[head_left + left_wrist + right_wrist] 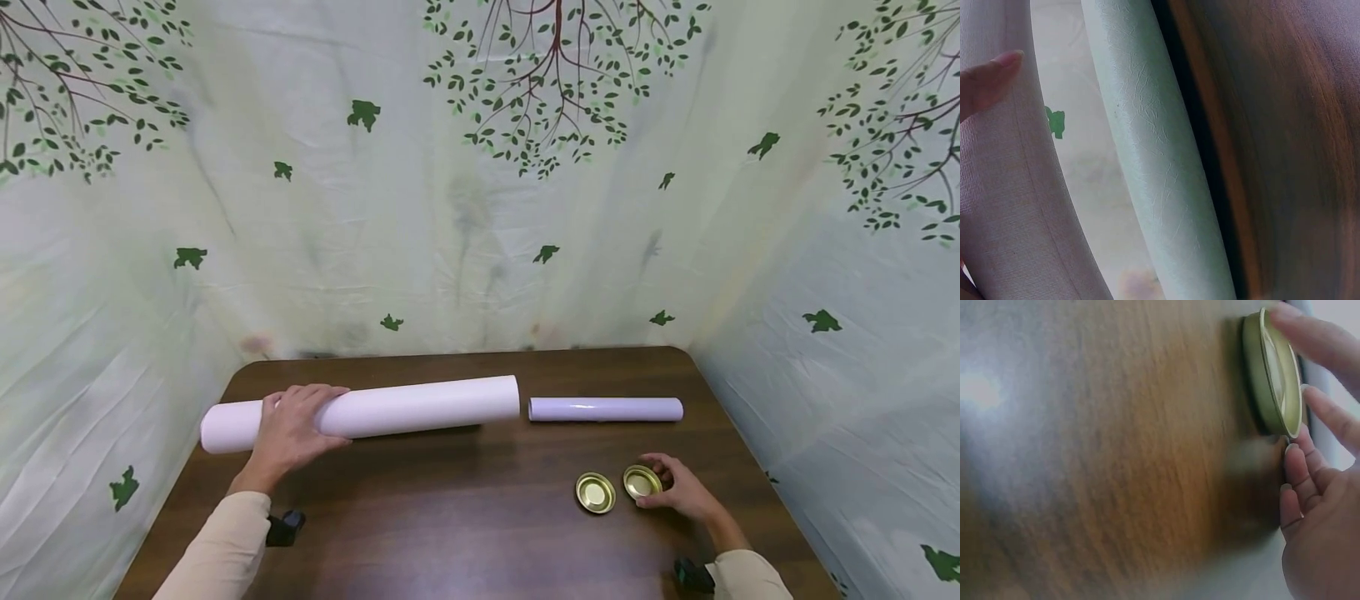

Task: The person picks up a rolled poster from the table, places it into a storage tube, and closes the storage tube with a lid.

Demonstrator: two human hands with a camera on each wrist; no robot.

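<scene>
My left hand grips a long white roll near its left part, thumb and fingers spread around it. In the left wrist view, the thumb lies on this roll's woven-looking surface. Near the table's right side, my right hand pinches the rim of a shallow round gold metal lid between thumb and fingers. The lid shows its hollow side in the right wrist view, with the other fingers curled beside it. A matching gold lid lies just to the left on the table.
A shorter, glossy white roll lies right of the held roll. The left wrist view shows a pale greenish, crinkled roll; I cannot tell where it sits in the head view. The brown table ends at leaf-printed curtains.
</scene>
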